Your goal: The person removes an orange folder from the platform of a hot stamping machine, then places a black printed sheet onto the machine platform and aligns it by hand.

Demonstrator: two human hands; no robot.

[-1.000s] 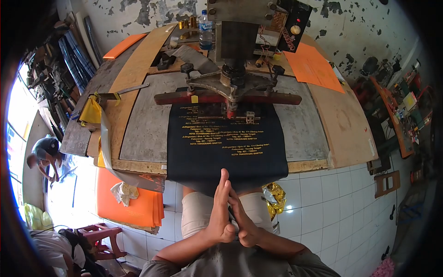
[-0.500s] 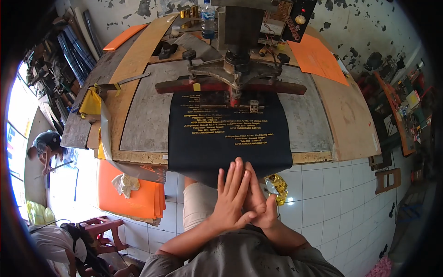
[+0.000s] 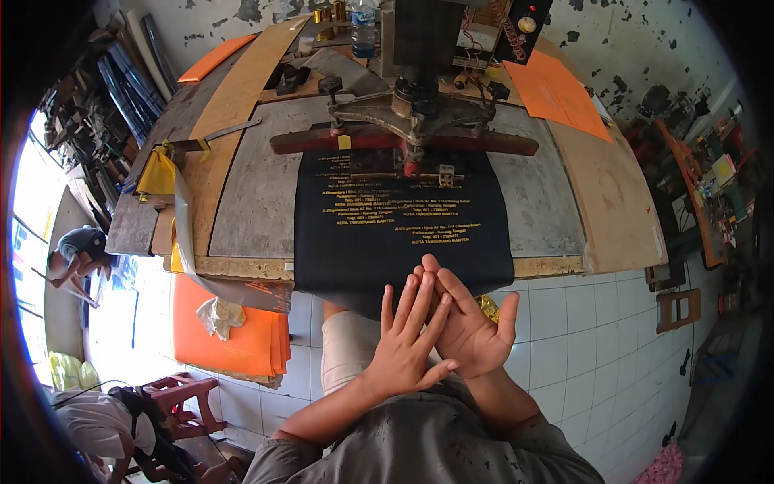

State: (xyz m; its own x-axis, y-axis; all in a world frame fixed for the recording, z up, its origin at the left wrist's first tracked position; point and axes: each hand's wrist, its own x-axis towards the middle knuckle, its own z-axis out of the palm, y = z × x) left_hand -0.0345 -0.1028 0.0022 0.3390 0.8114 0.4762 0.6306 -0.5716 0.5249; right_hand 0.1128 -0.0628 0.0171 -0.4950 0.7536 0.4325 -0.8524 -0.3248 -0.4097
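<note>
My left hand (image 3: pixel 409 343) shows its back, fingers stretched and spread, laid partly over my right hand (image 3: pixel 477 339). The right palm faces up with its thumb out to the side, and I see nothing held in either hand. Just beyond my fingertips, a black sheet (image 3: pixel 363 258) hangs over the table's front edge. Gold printed address text repeats across it in overlapping blocks. Over its far end stands a stamping press (image 3: pixel 415 121) with a red crossbar (image 3: pixel 306 143). My right hand mostly covers a crumpled gold foil (image 3: pixel 489 308) behind it.
Orange sheets (image 3: pixel 218 335) with a white rag (image 3: pixel 219 318) are stacked low at left. Translucent film (image 3: pixel 185 226) drapes over the table's left side. A bottle (image 3: pixel 363 32) and another orange sheet (image 3: pixel 556 93) lie farther back. Two people (image 3: pixel 85 250) are at the far left.
My hands have slid apart a little. The right hand has moved right and turned its palm more upward, while the left stays against its fingers. The gold foil is now mostly hidden.
</note>
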